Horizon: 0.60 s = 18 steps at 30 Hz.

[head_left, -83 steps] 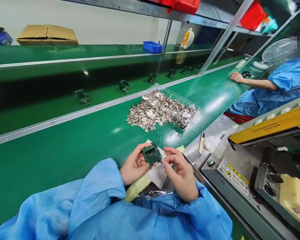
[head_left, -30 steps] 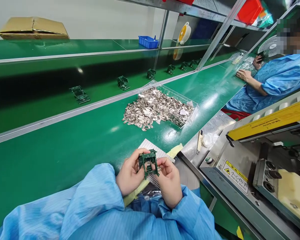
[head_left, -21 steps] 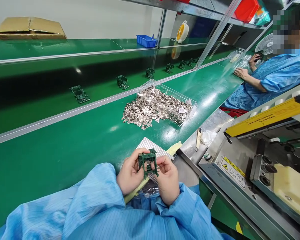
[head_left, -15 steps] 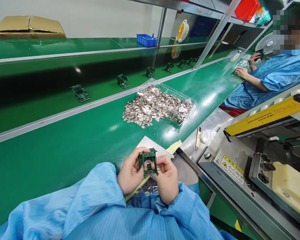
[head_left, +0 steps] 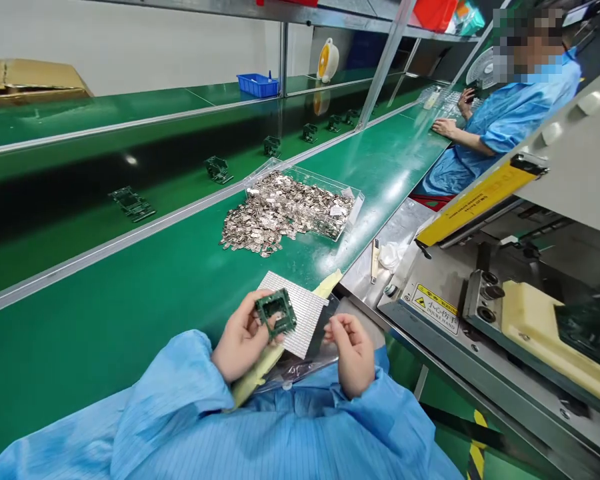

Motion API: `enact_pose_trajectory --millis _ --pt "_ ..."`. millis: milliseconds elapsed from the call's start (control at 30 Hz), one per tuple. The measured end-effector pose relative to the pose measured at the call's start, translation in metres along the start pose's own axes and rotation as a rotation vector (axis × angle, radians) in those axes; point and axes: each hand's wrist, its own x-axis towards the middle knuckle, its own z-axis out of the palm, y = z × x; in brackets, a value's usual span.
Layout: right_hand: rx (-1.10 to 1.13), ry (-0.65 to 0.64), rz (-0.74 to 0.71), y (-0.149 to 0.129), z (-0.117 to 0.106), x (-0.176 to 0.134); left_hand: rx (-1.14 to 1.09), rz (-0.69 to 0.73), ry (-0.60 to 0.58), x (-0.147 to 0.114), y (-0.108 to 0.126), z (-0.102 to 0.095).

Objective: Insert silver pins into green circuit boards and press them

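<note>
Table (head_left: 130, 293): green, glossy, running from the near left to the far right; white glare along its right part.
Strip (head_left: 70, 247): darker green, behind a metal rail (head_left: 130, 237); a row of dark green units (head_left: 217, 170) on it, the nearest lying flatter.
Wall (head_left: 180, 47): pale, at back; metal shelf overhead, red bin (head_left: 435, 13) on it.
Machine (head_left: 445, 270): right side, grey body, yellow bar (head_left: 480, 200), warning label (head_left: 435, 308).
Co-worker (head_left: 520, 113): far right edge of table, blue smock, something dark in one raised hand.
Back ledge (head_left: 145, 110): cardboard box (head_left: 45, 77) left, blue tray (head_left: 259, 85) and white-orange round object (head_left: 328, 60) farther right.
Clear tray (head_left: 356, 205): mid-table; metal pieces (head_left: 260, 223) heaped inside and spilled out leftward.
Gridded sheet (head_left: 305, 317): silvery, near the body, beside yellow material (head_left: 327, 283).
Left hand (head_left: 240, 340): fingers pinching the green frame.
Right hand (head_left: 355, 357): apart from frame; fingers curled, thumb pressed to them; cannot tell whether anything small is between.
Green frame (head_left: 275, 303): square, open-centred, tilted, over the sheet's left part.
</note>
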Motion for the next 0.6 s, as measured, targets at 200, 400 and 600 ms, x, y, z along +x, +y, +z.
enact_pose_trajectory --millis 200,400,600 --pt "-0.063 -0.135 0.035 0.033 -0.010 0.032 -0.028 -0.002 -0.023 0.030 -0.001 0.018" --pt "-0.048 -0.147 -0.079 0.032 0.008 0.044 -0.020 0.028 -0.039 0.052 -0.008 0.042" --pt "-0.087 -0.190 -0.176 0.049 0.000 0.048 -0.022 0.026 0.008 0.055 -0.011 0.038"
